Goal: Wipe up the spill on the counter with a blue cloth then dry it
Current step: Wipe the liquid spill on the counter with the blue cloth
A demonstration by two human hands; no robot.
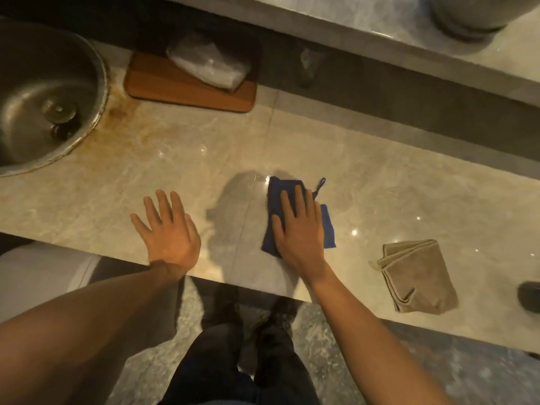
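Right hand pressed flat, fingers spread, on top of the blue cloth, pinning it to the counter rather than clutching it; no closed grasp, just palm weight. Blue cloth lying near the front edge of the counter, at about 3 o'clock from the left hand and apart from it. Left hand open and flat, holding nothing, resting on or just above the stone near the front edge; contact hard to judge.

Wet sheen visible at roughly 11 o'clock from the blue cloth, right at its far corner. Beige cloth folded at about 4 o'clock from the blue one, well apart, untouched. Sink at far 10 o'clock, wooden board at 11 o'clock with a plastic bag on it.

Likely handling, judged from looks: light, soft, limp fabric, no stiffness of its own, prone to bunching or folding under if pushed from one edge. Best held down through the middle with a broad flat palm, as here, and slid across the glossy stone. Polished surface probably slick when wet, so easy gliding but also easy smearing. Small hanging loop at the far corner useful only for lifting, not wiping. Drying step not yet done; beige cloth equally soft, best picked up by pinching through its folded layers.
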